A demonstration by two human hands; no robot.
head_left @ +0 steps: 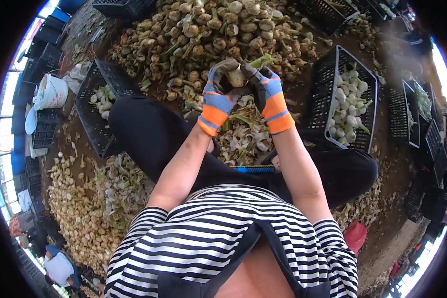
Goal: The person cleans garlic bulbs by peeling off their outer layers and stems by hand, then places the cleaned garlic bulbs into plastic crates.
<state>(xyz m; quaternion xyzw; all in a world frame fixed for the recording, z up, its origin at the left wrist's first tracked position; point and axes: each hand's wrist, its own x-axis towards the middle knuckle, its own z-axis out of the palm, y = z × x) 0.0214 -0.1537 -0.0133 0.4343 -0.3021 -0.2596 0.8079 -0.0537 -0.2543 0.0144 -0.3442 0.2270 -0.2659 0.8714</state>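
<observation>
My left hand (218, 97), in a blue, orange and dark-palmed work glove, is closed around a garlic bulb (237, 78). My right hand (269, 94), gloved the same way, pinches the same bulb from the other side, by its thick green stem (261, 61). The bulb has a pale, partly brown skin, and some of it is hidden by the gloves. Just beyond both hands rises a large heap of dirty, unpeeled garlic bulbs (203, 37). Below the hands, loose peeled skins and leaf scraps (246, 136) cover the ground between my legs.
A black crate (338, 84) at my right holds clean white bulbs (350, 107). Another black crate (92, 94) with several white bulbs is at my left, beside a white bucket (53, 92). Bulbs and peelings (77, 203) spread at lower left. A person (59, 268) is farther off.
</observation>
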